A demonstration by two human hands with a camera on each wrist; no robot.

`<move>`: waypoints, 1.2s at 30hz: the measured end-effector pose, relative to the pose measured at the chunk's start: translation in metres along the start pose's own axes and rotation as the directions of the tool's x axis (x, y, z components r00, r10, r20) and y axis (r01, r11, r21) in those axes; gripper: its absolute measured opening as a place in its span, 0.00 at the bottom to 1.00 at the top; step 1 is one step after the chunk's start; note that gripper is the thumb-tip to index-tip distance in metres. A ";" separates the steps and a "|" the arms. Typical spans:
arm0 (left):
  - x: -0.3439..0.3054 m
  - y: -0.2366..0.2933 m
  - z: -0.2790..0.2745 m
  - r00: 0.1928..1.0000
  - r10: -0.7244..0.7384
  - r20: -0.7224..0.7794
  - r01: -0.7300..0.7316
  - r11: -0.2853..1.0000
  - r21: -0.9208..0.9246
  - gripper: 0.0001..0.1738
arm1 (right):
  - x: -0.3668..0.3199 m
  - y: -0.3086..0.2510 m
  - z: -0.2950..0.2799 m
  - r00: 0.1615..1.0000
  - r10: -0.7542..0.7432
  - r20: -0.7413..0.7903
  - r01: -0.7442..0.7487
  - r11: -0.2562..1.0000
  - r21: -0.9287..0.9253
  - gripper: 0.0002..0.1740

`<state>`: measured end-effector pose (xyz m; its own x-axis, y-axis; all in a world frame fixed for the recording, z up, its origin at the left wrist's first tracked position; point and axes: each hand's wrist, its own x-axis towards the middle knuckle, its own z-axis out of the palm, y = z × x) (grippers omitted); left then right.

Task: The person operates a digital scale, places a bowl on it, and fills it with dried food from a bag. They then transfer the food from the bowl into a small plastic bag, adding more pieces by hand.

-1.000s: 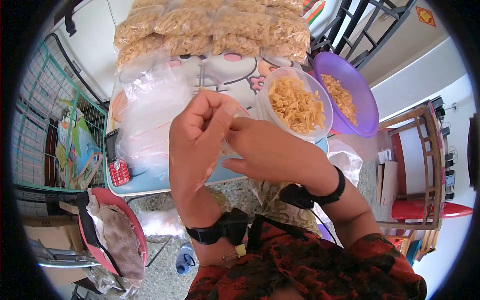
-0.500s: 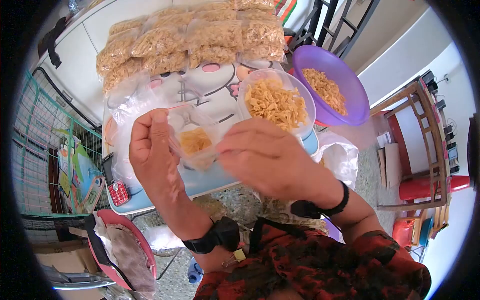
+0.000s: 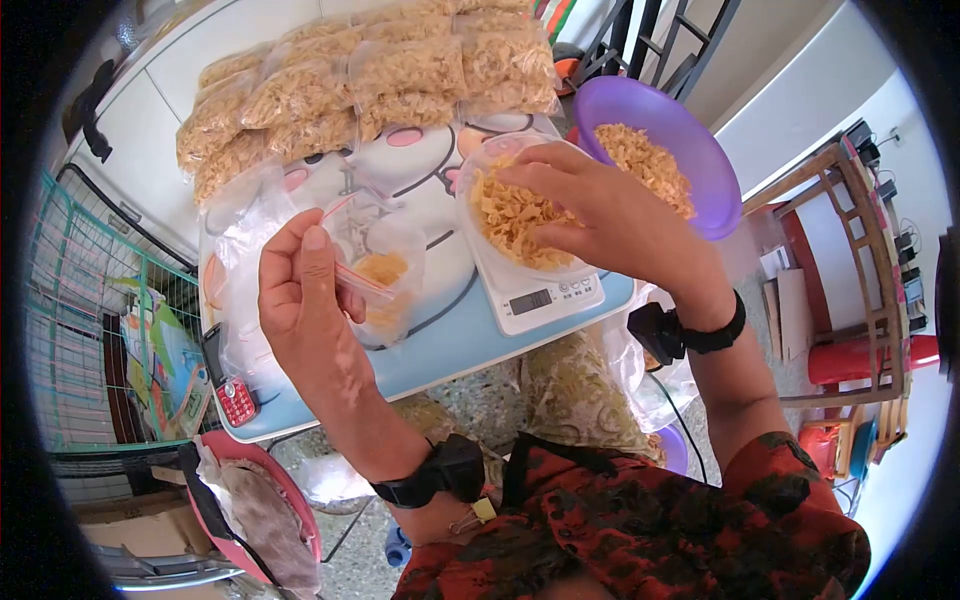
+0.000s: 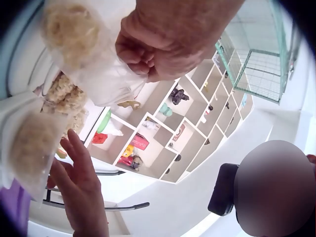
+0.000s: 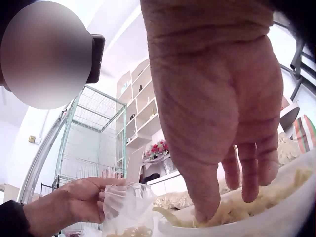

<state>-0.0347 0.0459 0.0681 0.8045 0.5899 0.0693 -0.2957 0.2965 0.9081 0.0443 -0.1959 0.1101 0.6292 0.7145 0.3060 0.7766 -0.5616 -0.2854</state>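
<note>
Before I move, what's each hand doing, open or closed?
Left hand: closed, pinching a clear bag.
Right hand: open, fingers spread at the tub of flakes.

"How does the round purple basin [image 3: 708,165] look?"

"Smooth, slightly glossy plastic. The round translucent tub [image 3: 468,232] is plastic too, and the boxy white scale [image 3: 550,318] is smooth plastic."

"And the small clear bag [image 3: 402,312]?"

"Thin, shiny, creased plastic film; the curled yellow flakes [image 3: 518,225] are rough and matt."

"And the pale blue printed tabletop [image 3: 465,335]?"

"Smooth with a soft sheen. The green wire cage [image 3: 141,350] looks like coated metal, while the red-and-black patterned garment [image 3: 630,520] is matt cloth."
</note>
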 end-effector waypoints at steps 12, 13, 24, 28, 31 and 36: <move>0.002 -0.006 0.005 0.999 -0.029 0.031 0.028 0.999 0.032 0.14 | 0.012 0.015 0.021 0.986 0.028 0.162 -0.025 0.999 -0.020 0.17; 0.002 -0.006 0.004 0.999 -0.030 0.028 0.029 0.999 0.029 0.14 | 0.011 0.018 0.022 0.991 -0.002 0.135 0.002 1.000 0.005 0.16; 0.002 -0.003 -0.003 0.999 -0.030 0.020 0.030 0.999 0.027 0.13 | -0.008 0.022 -0.023 0.928 0.371 -0.018 -0.303 0.784 0.542 0.10; 0.004 -0.006 -0.005 0.999 -0.030 0.044 0.030 0.999 -0.010 0.13 | -0.011 0.030 -0.029 0.906 0.422 0.004 -0.332 0.707 0.625 0.08; 0.004 -0.005 -0.003 0.999 -0.041 0.031 0.041 0.999 -0.002 0.13 | -0.013 0.036 -0.017 0.890 0.455 0.025 -0.412 0.780 0.471 0.09; 0.003 -0.005 -0.001 0.998 -0.042 0.038 0.041 0.999 0.016 0.13 | -0.009 0.028 -0.001 0.923 0.384 -0.018 -0.379 0.917 0.124 0.12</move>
<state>-0.0311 0.0463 0.0631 0.8351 0.5480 0.0473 -0.2543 0.3086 0.9166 0.0609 -0.2183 0.1002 0.8799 0.4359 0.1893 0.4693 -0.7342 -0.4906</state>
